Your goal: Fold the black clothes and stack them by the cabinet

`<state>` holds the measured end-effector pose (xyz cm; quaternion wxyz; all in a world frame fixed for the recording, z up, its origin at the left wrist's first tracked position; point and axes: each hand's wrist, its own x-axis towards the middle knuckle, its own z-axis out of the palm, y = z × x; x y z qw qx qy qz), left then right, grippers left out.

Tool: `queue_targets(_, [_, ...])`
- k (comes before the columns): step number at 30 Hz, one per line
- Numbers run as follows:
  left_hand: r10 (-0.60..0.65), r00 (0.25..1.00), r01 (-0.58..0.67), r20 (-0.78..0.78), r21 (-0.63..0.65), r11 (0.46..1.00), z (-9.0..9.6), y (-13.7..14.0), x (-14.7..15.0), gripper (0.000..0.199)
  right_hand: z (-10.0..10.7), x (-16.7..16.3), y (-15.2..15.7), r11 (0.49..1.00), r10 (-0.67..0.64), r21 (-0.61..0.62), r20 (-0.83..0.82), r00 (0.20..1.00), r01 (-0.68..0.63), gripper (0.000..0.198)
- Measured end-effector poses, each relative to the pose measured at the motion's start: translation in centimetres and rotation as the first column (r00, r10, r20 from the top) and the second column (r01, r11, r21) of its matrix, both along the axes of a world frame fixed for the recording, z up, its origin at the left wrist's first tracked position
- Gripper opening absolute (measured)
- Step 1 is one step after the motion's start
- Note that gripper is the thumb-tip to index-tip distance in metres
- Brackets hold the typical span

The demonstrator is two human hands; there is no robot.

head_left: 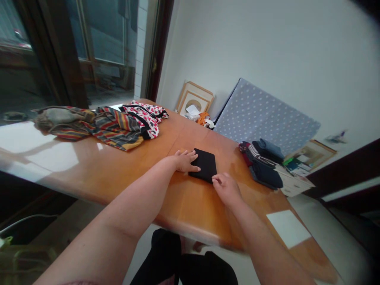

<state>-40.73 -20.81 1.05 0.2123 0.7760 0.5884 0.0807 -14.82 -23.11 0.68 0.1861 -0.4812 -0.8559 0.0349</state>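
Observation:
A folded black garment lies as a compact rectangle on the wooden table in front of me. Across its left edge rests my left hand, fingers spread and flat, with the fingertips touching the cloth. My right hand is at the near right corner, thumb and fingers curled in a pinch on the cloth's edge. Which kind of garment it is cannot be made out.
Left on the table lie striped clothing and a red-and-white patterned garment. A stack of folded clothes stands at the right, with a white sheet nearer me. Behind are a dotted cloth and a framed picture.

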Motion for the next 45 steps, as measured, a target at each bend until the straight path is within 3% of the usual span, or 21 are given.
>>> queue_targets(3, [0.009,1.0,-0.009,0.017,0.0,1.0,0.0,-0.2,0.0,0.097,1.7,-1.0,0.5,1.0,0.009,-0.024,0.057,0.998,-0.007,0.017])
queue_targets(6, [0.013,0.999,-0.013,0.03,0.009,1.0,0.1,-0.3,-0.1,0.095,2.4,-2.7,0.8,0.999,0.053,0.002,0.003,0.999,-0.053,0.016])
queue_targets(10, [0.001,0.999,-0.001,0.039,0.013,1.0,0.3,-0.4,-0.2,0.094,1.6,-4.3,0.7,0.992,0.122,-0.02,-0.061,0.991,-0.123,0.016])
queue_targets(14, [0.006,0.998,-0.007,0.055,0.011,1.0,0.4,-0.4,-0.3,0.093,1.0,-4.0,1.4,0.987,0.106,-0.106,-0.153,0.983,-0.123,0.018])
queue_targets(20, [-0.001,0.997,-0.001,0.076,0.025,1.0,0.4,-0.4,-0.3,0.093,1.3,-1.6,6.0,0.975,-0.158,-0.207,-0.394,0.906,0.08,0.03])
queue_targets(25, [0.013,0.997,-0.015,0.079,0.031,0.999,0.5,-0.4,-0.3,0.091,1.9,-2.1,10.7,0.966,-0.181,-0.226,-0.244,0.953,0.126,0.029])
queue_targets(30, [0.012,0.998,-0.014,0.066,0.028,1.0,0.5,-0.4,-0.3,0.092,3.4,-6.1,13.6,0.978,0.067,-0.202,0.027,0.997,-0.06,0.059])
queue_targets(34, [0.008,0.998,-0.011,0.066,0.039,0.999,0.4,-0.3,-0.4,0.092,4.3,-8.5,14.8,0.907,0.197,-0.397,0.104,0.975,-0.141,0.07])
queue_targets(37, [0.01,0.997,-0.012,0.074,0.037,0.999,0.3,-0.3,-0.4,0.091,4.8,-9.3,16.1,0.828,0.257,-0.539,0.121,0.959,-0.154,0.053])
queue_targets(40, [0.014,0.996,-0.017,0.084,0.034,0.999,0.2,-0.2,-0.5,0.091,5.4,-9.8,17.3,0.699,0.315,-0.705,0.158,0.936,-0.117,0.036])
queue_targets(45, [0.01,0.992,-0.013,0.125,0.028,1.0,0.4,-0.2,-0.6,0.091,6.4,-10.7,17.9,0.596,0.232,-0.803,0.165,0.959,-0.006,0.025])
